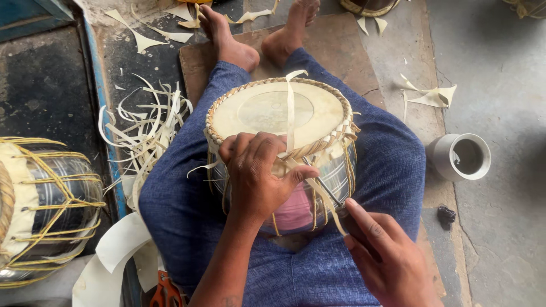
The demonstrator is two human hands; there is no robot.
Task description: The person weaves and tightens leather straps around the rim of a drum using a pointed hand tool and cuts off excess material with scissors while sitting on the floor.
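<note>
A small metal drum (284,113) with a cream skin head and a braided rim rests between my legs in blue trousers. My left hand (257,173) presses on the drum's near rim and side, fingers curled over the braid. My right hand (384,256) grips a thin metal tool (327,190) and a pale hide strap (318,193) that runs up the drum's side. Another loose strap (290,108) lies across the drum head.
A second laced metal drum (45,204) lies at the left. Pale hide strips (142,128) litter the floor beside my left leg. A white cup (462,156) lies on the concrete at right. Orange-handled scissors (166,293) sit near the bottom edge.
</note>
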